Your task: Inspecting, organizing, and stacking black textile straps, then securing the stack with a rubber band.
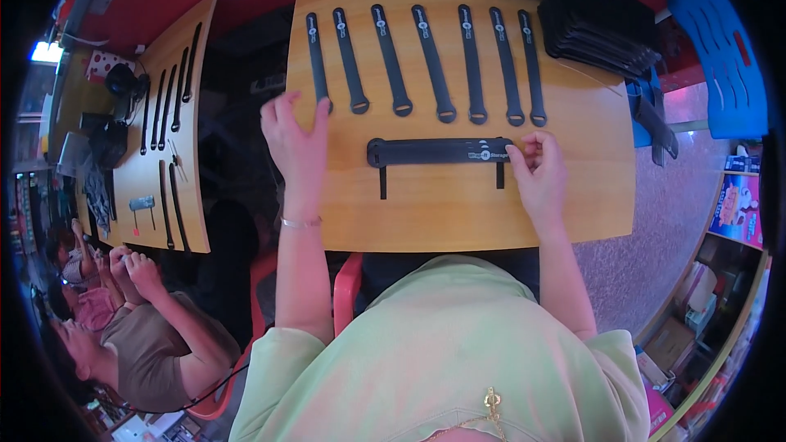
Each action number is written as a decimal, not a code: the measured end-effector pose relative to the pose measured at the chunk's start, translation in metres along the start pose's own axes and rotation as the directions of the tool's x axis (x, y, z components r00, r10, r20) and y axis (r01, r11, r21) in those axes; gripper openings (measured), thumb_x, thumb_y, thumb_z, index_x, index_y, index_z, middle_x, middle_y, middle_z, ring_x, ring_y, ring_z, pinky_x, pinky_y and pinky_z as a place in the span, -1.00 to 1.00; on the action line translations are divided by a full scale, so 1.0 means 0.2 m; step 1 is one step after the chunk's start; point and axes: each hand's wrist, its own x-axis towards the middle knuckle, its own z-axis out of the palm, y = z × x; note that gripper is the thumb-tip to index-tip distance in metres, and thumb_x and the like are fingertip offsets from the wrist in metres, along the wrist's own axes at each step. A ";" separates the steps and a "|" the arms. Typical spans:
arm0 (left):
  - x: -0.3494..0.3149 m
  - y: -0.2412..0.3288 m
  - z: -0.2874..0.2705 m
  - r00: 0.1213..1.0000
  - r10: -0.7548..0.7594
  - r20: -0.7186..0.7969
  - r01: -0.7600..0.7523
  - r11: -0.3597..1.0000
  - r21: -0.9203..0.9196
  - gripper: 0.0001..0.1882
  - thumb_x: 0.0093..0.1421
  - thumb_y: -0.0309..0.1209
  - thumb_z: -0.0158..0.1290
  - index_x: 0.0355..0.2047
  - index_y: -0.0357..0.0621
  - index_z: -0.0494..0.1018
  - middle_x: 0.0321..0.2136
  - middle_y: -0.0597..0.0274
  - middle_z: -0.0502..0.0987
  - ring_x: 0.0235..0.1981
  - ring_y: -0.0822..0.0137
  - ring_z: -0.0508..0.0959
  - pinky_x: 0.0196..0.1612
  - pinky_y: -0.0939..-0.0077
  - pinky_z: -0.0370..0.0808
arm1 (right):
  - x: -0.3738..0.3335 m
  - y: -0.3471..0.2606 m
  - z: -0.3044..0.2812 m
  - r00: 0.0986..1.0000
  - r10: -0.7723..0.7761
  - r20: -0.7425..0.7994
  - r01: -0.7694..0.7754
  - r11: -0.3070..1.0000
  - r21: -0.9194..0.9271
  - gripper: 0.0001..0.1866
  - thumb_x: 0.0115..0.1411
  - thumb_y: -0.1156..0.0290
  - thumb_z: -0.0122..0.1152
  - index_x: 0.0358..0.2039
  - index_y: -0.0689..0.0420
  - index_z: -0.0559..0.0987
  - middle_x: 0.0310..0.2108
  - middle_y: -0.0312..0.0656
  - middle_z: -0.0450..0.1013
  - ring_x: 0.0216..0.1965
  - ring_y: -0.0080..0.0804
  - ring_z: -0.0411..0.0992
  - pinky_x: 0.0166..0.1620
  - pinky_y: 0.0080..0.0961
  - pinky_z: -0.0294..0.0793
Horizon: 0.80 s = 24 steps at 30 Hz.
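A row of several black straps (391, 61), each with a slotted lower end and a pale printed mark near the top, lies across the wooden table. My left hand (296, 151) is at the row's left end, thumb and fingers apart, its thumb tip by the slotted end of the leftmost strap (317, 57). Nearer to me, a stack of black straps (426, 151) lies sideways, with two narrow black strips (382, 182) sticking out below it. At the stack's right end, the thumb and bent fingers of my right hand (539, 176) pinch its edge.
A pile of black straps (598, 29) rises at the table's back right, beside a blue plastic chair (720, 53). Another wooden table (192, 188) with more black straps stands to the left, where a co-worker (164, 352) sits. A red chair (347, 285) touches my near side.
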 end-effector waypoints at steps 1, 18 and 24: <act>0.04 -0.05 0.04 1.000 0.003 -0.003 -0.003 1.000 -0.003 -0.61 0.03 -0.29 0.22 -0.20 -0.24 0.42 -0.42 0.08 0.46 -0.40 0.21 0.50 -0.29 0.33 0.46 | 0.01 0.00 0.00 1.000 -0.002 0.004 0.002 1.000 -0.002 -0.71 0.02 0.50 0.32 -0.29 0.19 0.40 -0.48 -0.27 0.31 -0.59 -0.58 0.30 -0.51 -0.65 0.34; 0.06 -0.06 -0.19 0.888 -0.432 0.157 0.415 0.606 -0.679 -0.81 0.21 -0.63 -0.03 -0.15 -0.34 0.41 -0.39 0.23 0.51 -0.38 0.49 0.54 -0.38 0.72 0.47 | -0.03 -0.07 -0.04 0.981 0.004 0.194 -0.049 0.973 0.224 -0.74 0.06 0.55 0.26 -0.21 0.19 0.48 -0.40 -0.34 0.42 -0.51 -0.72 0.32 -0.44 -0.77 0.33; -0.07 0.24 -0.36 0.831 0.011 0.557 0.505 0.405 -0.762 -0.77 0.11 -0.72 0.02 -0.21 -0.30 0.47 -0.41 0.24 0.52 -0.46 0.52 0.52 -0.46 0.75 0.45 | -0.05 -0.36 -0.02 0.809 -0.018 0.587 -0.384 0.741 0.551 -0.59 0.03 0.53 0.27 -0.06 0.17 0.46 -0.27 -0.30 0.43 -0.43 -0.70 0.32 -0.35 -0.78 0.35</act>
